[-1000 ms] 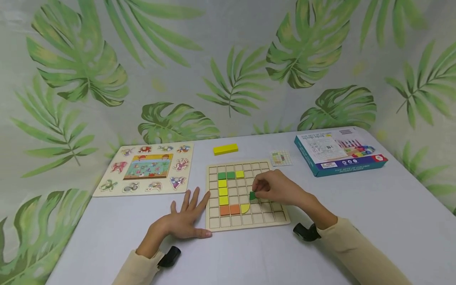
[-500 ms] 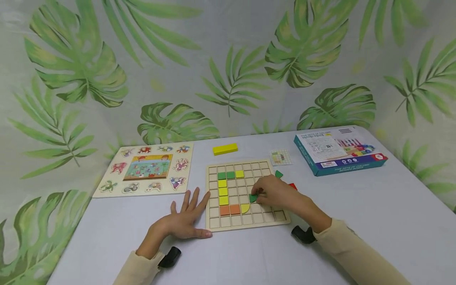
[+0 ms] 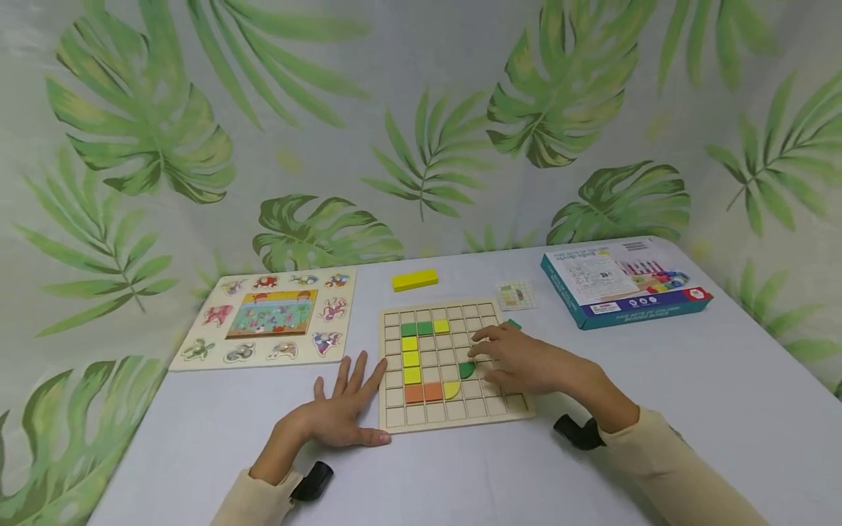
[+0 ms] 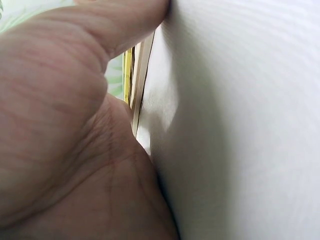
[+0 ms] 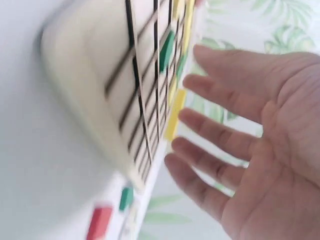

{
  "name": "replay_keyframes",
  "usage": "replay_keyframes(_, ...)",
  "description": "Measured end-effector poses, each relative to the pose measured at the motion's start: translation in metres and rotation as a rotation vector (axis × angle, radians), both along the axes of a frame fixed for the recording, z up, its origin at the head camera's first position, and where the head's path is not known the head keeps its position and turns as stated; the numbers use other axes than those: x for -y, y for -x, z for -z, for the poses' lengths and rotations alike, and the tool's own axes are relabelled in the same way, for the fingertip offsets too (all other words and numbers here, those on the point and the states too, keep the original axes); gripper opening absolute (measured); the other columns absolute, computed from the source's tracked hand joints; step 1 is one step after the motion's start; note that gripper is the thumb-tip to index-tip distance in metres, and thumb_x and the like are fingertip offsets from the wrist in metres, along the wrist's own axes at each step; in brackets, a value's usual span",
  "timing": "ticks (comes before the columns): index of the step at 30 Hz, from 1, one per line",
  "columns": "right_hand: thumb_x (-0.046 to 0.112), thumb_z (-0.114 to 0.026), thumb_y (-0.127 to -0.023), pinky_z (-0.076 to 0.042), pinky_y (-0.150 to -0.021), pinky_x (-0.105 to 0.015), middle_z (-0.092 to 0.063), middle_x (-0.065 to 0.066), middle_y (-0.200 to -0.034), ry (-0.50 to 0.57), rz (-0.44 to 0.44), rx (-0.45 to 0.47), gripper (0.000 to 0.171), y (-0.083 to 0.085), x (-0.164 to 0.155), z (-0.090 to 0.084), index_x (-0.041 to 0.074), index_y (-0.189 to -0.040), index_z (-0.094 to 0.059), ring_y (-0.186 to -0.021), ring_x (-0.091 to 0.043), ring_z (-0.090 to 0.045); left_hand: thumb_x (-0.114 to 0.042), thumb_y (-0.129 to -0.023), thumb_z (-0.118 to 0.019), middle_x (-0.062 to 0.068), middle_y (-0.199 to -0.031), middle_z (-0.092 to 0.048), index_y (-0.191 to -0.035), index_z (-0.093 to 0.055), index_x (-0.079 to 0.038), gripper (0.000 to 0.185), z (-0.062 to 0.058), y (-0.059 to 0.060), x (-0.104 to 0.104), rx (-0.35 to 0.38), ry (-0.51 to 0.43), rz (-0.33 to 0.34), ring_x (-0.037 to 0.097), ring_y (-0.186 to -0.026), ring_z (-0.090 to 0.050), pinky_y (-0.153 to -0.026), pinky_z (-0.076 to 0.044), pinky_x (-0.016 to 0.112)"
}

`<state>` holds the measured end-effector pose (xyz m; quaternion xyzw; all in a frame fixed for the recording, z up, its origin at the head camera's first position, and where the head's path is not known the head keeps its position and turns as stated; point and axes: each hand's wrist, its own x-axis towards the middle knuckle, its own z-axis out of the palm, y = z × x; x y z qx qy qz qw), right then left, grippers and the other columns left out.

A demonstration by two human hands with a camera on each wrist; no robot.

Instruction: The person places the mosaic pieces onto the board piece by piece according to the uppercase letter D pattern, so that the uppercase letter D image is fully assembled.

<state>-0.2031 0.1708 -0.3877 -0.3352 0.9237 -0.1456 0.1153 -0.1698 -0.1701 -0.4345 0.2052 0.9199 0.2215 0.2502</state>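
A wooden grid board point(image 3: 488, 409) lies in the middle of the white table. It holds green, yellow and orange tiles, among them a yellow quarter-round point(image 3: 452, 389) and a green quarter-round piece point(image 3: 466, 370) just above it. My right hand point(image 3: 500, 356) hovers over the board's right half with fingers spread, holding nothing, its tips right of the green piece. In the right wrist view the right hand's fingers point(image 5: 220, 145) are straight beside the board point(image 5: 125, 85). My left hand point(image 3: 345, 402) lies flat on the table, fingertips against the board's left edge point(image 4: 141, 75).
An animal peg puzzle point(image 3: 270, 315) lies at the left. Behind the board are a yellow block point(image 3: 415, 280) and a small pattern card point(image 3: 516, 294). A teal box point(image 3: 625, 281) sits at the right. Loose green point(image 5: 126, 197) and red point(image 5: 100, 222) pieces lie by the board's right side.
My right hand has let go of the green quarter-round piece, which now lies in the grid, and its fingers have opened. The left hand has stayed put.
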Motion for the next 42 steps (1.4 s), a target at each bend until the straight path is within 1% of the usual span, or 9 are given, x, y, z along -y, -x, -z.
replay_keyframes(6,0.02,-0.071,-0.093,-0.038,-0.11,-0.058,-0.059,-0.014,-0.137,0.066,0.084,0.014,0.032,0.01,-0.032,-0.007,0.009,-0.123,-0.067,-0.132,-0.039,-0.048,-0.073,-0.079,-0.065,0.014,-0.166,0.022,-0.162,0.003,-0.028,0.117,-0.004,-0.001,0.001,-0.018,-0.012,0.021,0.039,-0.15,0.029,-0.104,0.019,0.077)
replay_keyframes(11,0.022,-0.075,-0.09,-0.039,-0.109,-0.06,-0.061,-0.016,-0.134,0.041,0.172,0.018,0.038,0.018,-0.052,-0.007,0.007,-0.124,-0.067,-0.132,-0.041,-0.05,-0.075,-0.078,-0.065,0.01,-0.166,0.025,-0.162,0.005,-0.03,0.118,-0.001,0.002,0.0,-0.022,0.007,0.015,0.036,-0.149,0.031,-0.105,0.02,0.076)
replay_keyframes(14,0.021,-0.077,-0.088,-0.045,-0.104,-0.056,-0.064,-0.014,-0.129,0.028,0.201,0.038,0.038,0.023,-0.06,-0.004,0.007,-0.123,-0.068,-0.124,-0.037,-0.055,-0.075,-0.077,-0.066,0.01,-0.166,0.024,-0.162,0.004,-0.031,0.118,0.0,0.002,0.001,-0.021,0.005,0.008,0.036,-0.149,0.03,-0.105,0.02,0.076)
replay_keyframes(19,0.015,-0.079,-0.085,-0.052,-0.091,-0.047,-0.066,-0.009,-0.117,0.015,0.208,0.085,0.037,0.029,-0.069,0.003,0.007,-0.12,-0.069,-0.103,-0.027,-0.06,-0.075,-0.077,-0.066,0.01,-0.166,0.025,-0.162,0.005,-0.031,0.119,0.002,0.001,0.0,-0.017,0.0,0.006,0.037,-0.149,0.03,-0.105,0.02,0.076)
replay_keyframes(21,0.013,-0.079,-0.084,-0.053,-0.089,-0.045,-0.066,-0.008,-0.117,0.011,0.213,0.095,0.037,0.031,-0.072,0.005,0.008,-0.12,-0.069,-0.101,-0.025,-0.059,-0.075,-0.077,-0.066,0.009,-0.166,0.025,-0.162,0.005,-0.031,0.119,0.002,0.001,0.0,-0.018,0.011,0.004,0.035,-0.149,0.031,-0.106,0.02,0.075)
replay_keyframes(24,0.011,-0.079,-0.084,-0.053,-0.089,-0.044,-0.065,-0.007,-0.118,0.014,0.239,0.107,0.037,0.034,-0.074,0.008,0.01,-0.12,-0.07,-0.101,-0.024,-0.058,-0.075,-0.078,-0.066,0.007,-0.165,0.026,-0.161,0.006,-0.031,0.119,0.004,0.002,-0.001,-0.018,0.021,0.0,0.034,-0.149,0.031,-0.107,0.02,0.074)
replay_keyframes(35,0.009,-0.077,-0.085,-0.054,-0.09,-0.045,-0.063,-0.006,-0.109,0.053,0.215,0.107,0.021,0.039,-0.075,0.017,0.012,-0.104,-0.069,-0.1,-0.025,-0.059,-0.08,-0.075,-0.063,0.008,-0.166,0.026,-0.161,0.008,-0.033,0.121,0.016,0.003,0.005,-0.042,0.041,-0.006,0.034,-0.149,0.031,-0.107,0.017,0.076)
replay_keyframes(38,0.01,-0.076,-0.086,-0.054,-0.09,-0.044,-0.063,-0.006,-0.109,0.063,0.217,0.119,0.02,0.039,-0.076,0.019,0.011,-0.105,-0.069,-0.1,-0.024,-0.059,-0.079,-0.075,-0.063,0.008,-0.165,0.026,-0.161,0.007,-0.032,0.12,0.015,0.003,0.004,-0.034,0.025,-0.004,0.035,-0.149,0.032,-0.106,0.018,0.076)
replay_keyframes(42,0.013,-0.075,-0.089,-0.053,-0.087,-0.042,-0.062,-0.006,-0.106,0.068,0.196,0.105,0.019,0.039,-0.077,0.021,0.009,-0.106,-0.067,-0.097,-0.022,-0.058,-0.076,-0.077,-0.065,0.01,-0.166,0.025,-0.162,0.005,-0.03,0.12,0.007,0.001,0.003,-0.015,0.001,0.006,0.036,-0.149,0.031,-0.105,0.021,0.075)
